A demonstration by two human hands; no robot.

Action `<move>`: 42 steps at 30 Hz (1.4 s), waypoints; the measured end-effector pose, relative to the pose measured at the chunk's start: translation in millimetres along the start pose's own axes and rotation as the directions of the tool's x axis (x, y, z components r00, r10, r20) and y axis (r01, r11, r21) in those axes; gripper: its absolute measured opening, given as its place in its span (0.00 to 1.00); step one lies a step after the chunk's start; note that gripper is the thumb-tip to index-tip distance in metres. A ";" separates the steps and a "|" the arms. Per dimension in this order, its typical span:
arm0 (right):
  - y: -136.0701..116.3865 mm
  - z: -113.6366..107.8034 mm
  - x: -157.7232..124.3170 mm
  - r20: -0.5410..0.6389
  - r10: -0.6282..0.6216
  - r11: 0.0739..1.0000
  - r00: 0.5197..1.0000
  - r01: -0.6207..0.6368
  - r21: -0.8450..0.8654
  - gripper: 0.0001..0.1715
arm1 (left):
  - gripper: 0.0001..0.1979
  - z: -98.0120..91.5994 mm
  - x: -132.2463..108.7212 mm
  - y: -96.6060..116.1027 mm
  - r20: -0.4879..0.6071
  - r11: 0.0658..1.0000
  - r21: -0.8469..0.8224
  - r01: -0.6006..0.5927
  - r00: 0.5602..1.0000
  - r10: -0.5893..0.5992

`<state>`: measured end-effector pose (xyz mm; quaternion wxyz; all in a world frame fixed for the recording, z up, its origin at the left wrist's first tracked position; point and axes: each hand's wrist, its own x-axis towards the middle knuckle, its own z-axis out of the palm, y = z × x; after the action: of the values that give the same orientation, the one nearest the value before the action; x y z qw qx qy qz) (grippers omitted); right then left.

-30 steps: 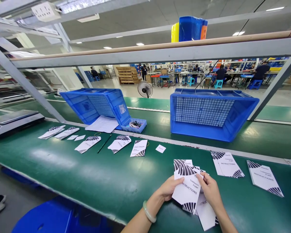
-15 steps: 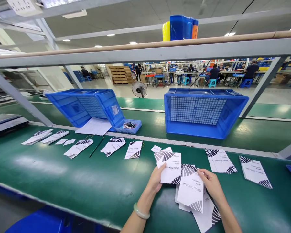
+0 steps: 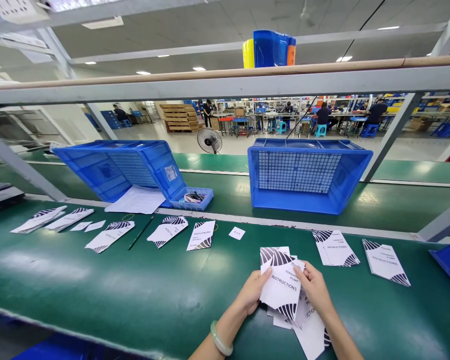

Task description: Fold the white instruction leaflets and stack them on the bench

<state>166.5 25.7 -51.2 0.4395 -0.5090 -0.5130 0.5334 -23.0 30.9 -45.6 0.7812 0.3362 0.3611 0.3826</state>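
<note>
Position: leaflet (image 3: 283,287) lower centre of frame, just above a loose pile (image 3: 309,327) on the desk (image 3: 135,290). I see left hand (image 3: 252,294) pinching its left edge, right hand (image 3: 315,290) its right edge, both closed on it, equally near. Long axis runs up-frame, slightly tilted.

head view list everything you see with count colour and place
belt: one, green, across foreground
crates: two, blue, behind belt; left one tilted
tray: one, blue, by tilted crate
sheet: one, white, before tilted crate
loose booklets: seven lots, white with black stripes, five left, two right on belt
cards: three, white, on belt
pen: one, dark, on belt left
fan: one, grey, floor behind
held booklets: several, white and black, between both hands
left hand: fingers on held booklets; pale bracelet on wrist
right hand: fingers on held booklets
</note>
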 end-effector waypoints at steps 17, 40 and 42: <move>30.2 -13.7 14.9 -0.170 -0.213 0.779 0.962 0.062 -0.624 0.26 | 0.25 -7.9 4.5 4.6 -0.177 0.976 0.076 -0.204 0.960 0.215; 47.0 2.9 24.9 -0.129 -0.300 0.480 0.945 0.033 -0.877 0.38 | 0.17 78.5 -137.3 97.6 0.196 0.718 0.246 -0.651 0.759 0.621; 48.7 1.4 25.7 -0.142 -0.311 0.489 0.940 0.030 -0.872 0.40 | 0.18 101.4 -194.6 117.7 -0.010 0.876 0.182 -0.448 0.889 0.457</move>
<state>165.2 46.8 -102.1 0.2481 -0.6751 -0.6897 0.0839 -68.4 -101.2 160.4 0.6279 0.4680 0.3251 0.5302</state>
